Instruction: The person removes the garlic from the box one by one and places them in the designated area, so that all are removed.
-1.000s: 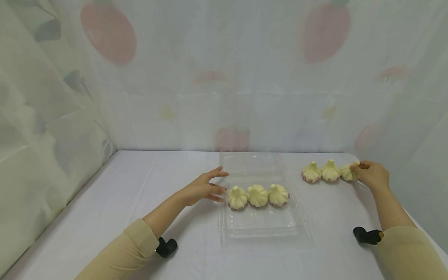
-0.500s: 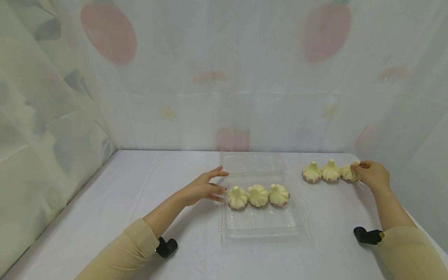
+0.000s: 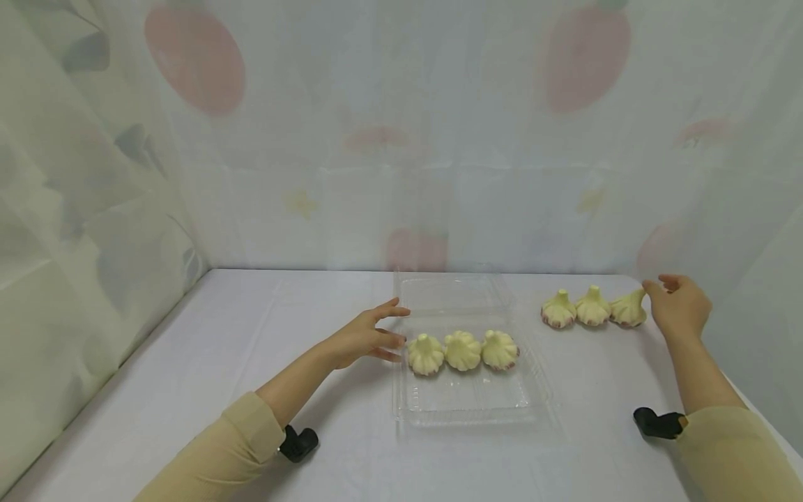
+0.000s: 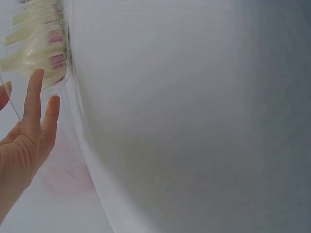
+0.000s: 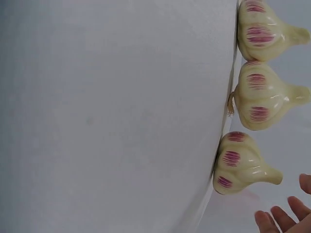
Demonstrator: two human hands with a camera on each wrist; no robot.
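Observation:
A clear plastic clamshell tray [image 3: 465, 413] lies open mid-table with three garlic bulbs [image 3: 462, 350] in a row along its back. My left hand [image 3: 376, 333] rests at the tray's left rim, fingers straight, beside the leftmost bulb [image 3: 425, 353]. In the left wrist view my left hand's fingertips [image 4: 36, 80] touch the plastic wall, with a bulb [image 4: 36, 43] behind it. Three more bulbs [image 3: 592, 307] stand on the table at the right. My right hand [image 3: 676, 305] hovers open just right of the tilted rightmost one [image 3: 629, 309] and holds nothing. The right wrist view shows that bulb [image 5: 240, 167] close to my fingertips [image 5: 286, 218].
The tray's clear lid [image 3: 448, 289] lies flat behind it. The table [image 3: 207, 362] is white, and patterned sheer curtains [image 3: 94, 209] close it in at the back and both sides. Black wrist mounts [image 3: 297, 443] [image 3: 655, 422] sit low near the table's front.
My right hand has let go of the rightmost bulb and drawn back up and to the right, fingers spread. That bulb now leans with its stem to the right. My left hand stays put.

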